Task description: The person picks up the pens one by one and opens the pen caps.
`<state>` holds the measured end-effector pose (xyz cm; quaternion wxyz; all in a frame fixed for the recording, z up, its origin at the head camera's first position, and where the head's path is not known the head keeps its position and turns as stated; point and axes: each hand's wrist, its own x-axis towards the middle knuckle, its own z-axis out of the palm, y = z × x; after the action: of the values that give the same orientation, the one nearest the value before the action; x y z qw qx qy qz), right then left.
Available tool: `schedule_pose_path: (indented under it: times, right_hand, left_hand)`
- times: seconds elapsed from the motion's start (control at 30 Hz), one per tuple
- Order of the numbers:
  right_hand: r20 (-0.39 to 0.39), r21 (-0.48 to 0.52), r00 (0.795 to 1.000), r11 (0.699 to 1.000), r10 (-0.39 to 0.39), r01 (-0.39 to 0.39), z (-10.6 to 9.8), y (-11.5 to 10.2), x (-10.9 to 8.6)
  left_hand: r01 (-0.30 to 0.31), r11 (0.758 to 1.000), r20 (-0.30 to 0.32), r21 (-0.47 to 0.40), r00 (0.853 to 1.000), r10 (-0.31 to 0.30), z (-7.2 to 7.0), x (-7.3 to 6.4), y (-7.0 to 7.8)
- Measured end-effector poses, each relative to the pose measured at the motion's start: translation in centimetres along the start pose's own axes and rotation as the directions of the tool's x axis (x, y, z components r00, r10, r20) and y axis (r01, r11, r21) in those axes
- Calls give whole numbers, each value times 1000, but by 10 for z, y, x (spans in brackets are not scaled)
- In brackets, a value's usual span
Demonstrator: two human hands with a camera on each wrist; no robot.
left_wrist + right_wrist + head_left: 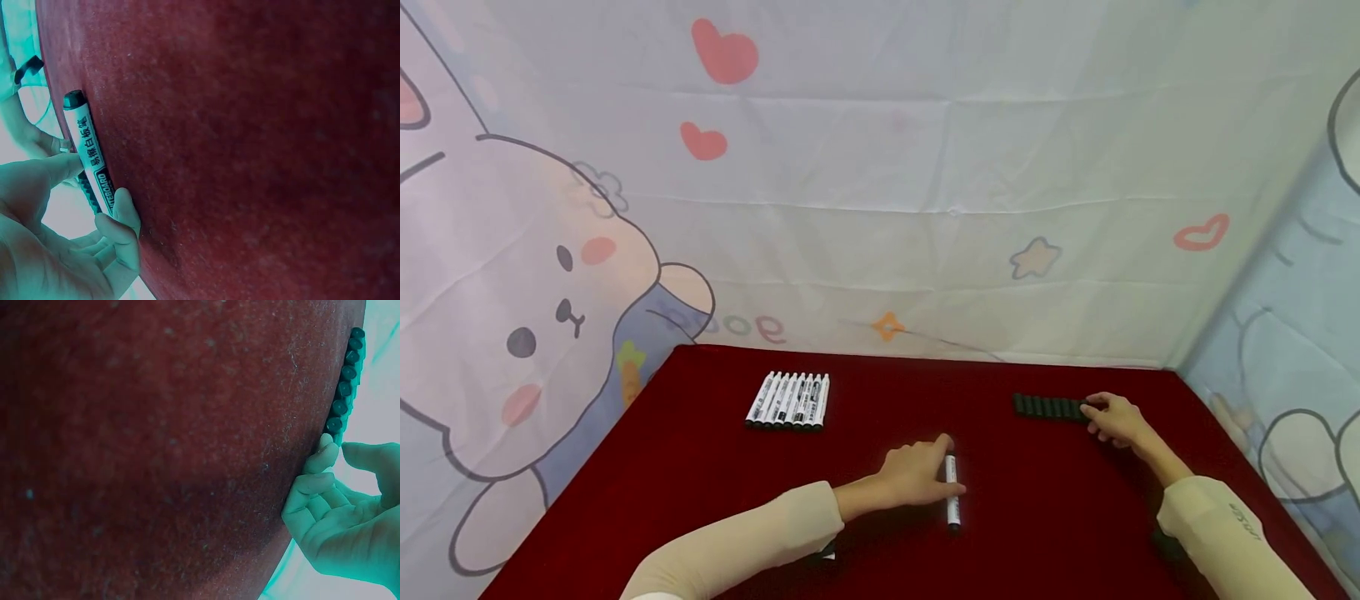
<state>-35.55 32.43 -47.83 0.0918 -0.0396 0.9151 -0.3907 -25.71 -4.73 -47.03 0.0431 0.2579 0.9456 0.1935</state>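
A white whiteboard marker [952, 492] with dark ends lies on the red cloth in the head view. My left hand [913, 473] pinches it, thumb on one side and fingertips at its far end, which they hide. The left wrist view shows the black end of this marker [87, 140] and its printed barrel. At the right, a row of black marker caps [1047, 407] stands side by side. My right hand [1116, 419] is at the row's right end, thumb and index finger around the last cap, which they mostly cover.
Several white markers [788, 401] lie side by side at the back left, black ends toward me. A dark and white piece [828, 551] peeks from under the left sleeve. Another dark object [1168, 546] sits beside the right sleeve. Behind the red table [895, 392] hangs a printed curtain [880, 183].
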Motion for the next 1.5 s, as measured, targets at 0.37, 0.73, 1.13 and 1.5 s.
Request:
schedule_pose_path:
  times: [0.37, 0.73, 1.13, 1.5]
  right_hand:
    - [-5, -19, 1000, 999, -30, 30, -3, -13, -11]
    - [-14, -46, 984, 983, -179, 178, 3, -38, -17]
    - [76, -62, 972, 972, -222, 226, 13, -64, -28]
    - [218, -23, 931, 952, -293, 305, 30, -86, -43]
  left_hand:
    - [61, 998, 3, -10, 998, -61, -1, 4, 7]
    - [117, 993, 20, 27, 993, -117, -11, 5, 9]
    - [108, 994, 55, 32, 992, -109, -24, -9, -5]
    - [13, 997, 105, -79, 994, -4, -30, -22, -21]
